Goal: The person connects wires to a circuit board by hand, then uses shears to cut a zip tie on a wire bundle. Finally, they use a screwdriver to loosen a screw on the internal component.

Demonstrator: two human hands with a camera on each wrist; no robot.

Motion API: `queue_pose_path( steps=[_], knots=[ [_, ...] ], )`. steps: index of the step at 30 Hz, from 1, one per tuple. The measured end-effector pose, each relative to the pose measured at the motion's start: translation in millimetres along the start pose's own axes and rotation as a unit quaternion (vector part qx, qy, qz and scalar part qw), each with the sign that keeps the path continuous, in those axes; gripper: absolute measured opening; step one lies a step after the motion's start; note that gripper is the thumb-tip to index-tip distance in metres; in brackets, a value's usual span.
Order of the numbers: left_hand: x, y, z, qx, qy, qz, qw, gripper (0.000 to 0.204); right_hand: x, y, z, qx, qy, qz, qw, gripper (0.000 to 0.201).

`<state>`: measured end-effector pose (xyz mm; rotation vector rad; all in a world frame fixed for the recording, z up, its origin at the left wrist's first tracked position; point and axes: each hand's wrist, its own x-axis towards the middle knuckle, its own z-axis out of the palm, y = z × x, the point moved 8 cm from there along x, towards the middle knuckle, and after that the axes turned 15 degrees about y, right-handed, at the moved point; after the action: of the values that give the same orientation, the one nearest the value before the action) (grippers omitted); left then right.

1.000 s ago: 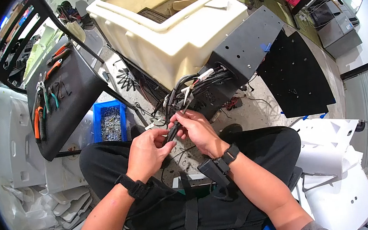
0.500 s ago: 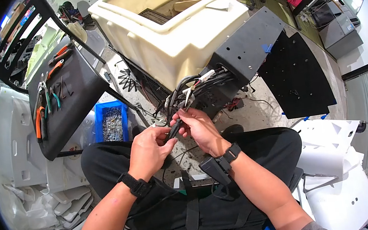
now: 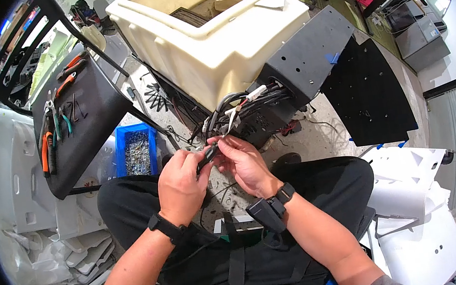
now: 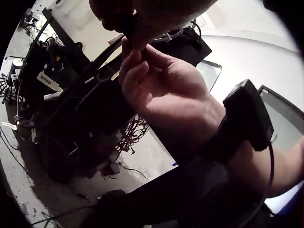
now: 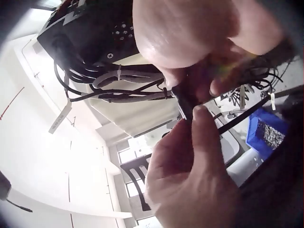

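Observation:
Both hands meet over the lap, at the near end of a bundle of black cables [image 3: 235,110]. My left hand [image 3: 179,184] pinches a slim black cable connector [image 3: 207,156] between thumb and fingers. On its far end, the thumb and fingers of my right hand [image 3: 246,162] close in a pinch. Seen from the right wrist, the dark connector [image 5: 186,102] spans the gap between the two hands, its upper end hidden by the right hand [image 5: 185,33]. White tags [image 3: 231,120] hang from the bundle just beyond the fingertips.
A cream plastic tub [image 3: 217,52] stands ahead, beside a grey metal box [image 3: 308,55]. To the left, pliers [image 3: 47,156] and other tools lie on a black chair [image 3: 90,136]. A blue bin [image 3: 153,149] of screws sits on the floor. White panels [image 3: 414,222] lie at right.
My left hand has rolled over, its back now turned up, and shifted slightly; the connector now points more toward the right hand. The right hand stays nearly in place.

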<state>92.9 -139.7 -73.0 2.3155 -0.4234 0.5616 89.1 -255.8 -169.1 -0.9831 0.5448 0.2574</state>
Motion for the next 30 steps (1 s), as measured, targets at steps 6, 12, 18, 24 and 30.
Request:
queue_pose_path(
  steps=[6,12,18,24,30],
  knots=[
    [-5.7,5.6,9.3,0.041,-0.016,0.075,0.996,0.022,10.7,5.9,-4.0,0.038,0.049,-0.034,0.997,0.017],
    [-10.6,-1.1,29.7,0.074,-0.062,0.081,0.992,0.02,7.1,1.1,-2.1,0.029,0.064,-0.048,0.996,0.017],
    [-11.1,-0.8,39.2,0.083,-0.055,0.074,0.992,0.015,2.3,0.7,-17.8,-0.004,0.066,0.012,0.998,0.021],
    [-9.9,0.4,45.1,0.083,-0.081,0.037,0.993,0.015,0.3,3.8,-24.2,-0.039,0.055,0.011,0.998,0.024],
    [-12.1,-7.6,53.3,0.015,-0.115,-0.052,0.992,0.025,-3.4,-2.5,-15.2,-0.04,0.003,-0.012,0.999,0.028]
  ],
)
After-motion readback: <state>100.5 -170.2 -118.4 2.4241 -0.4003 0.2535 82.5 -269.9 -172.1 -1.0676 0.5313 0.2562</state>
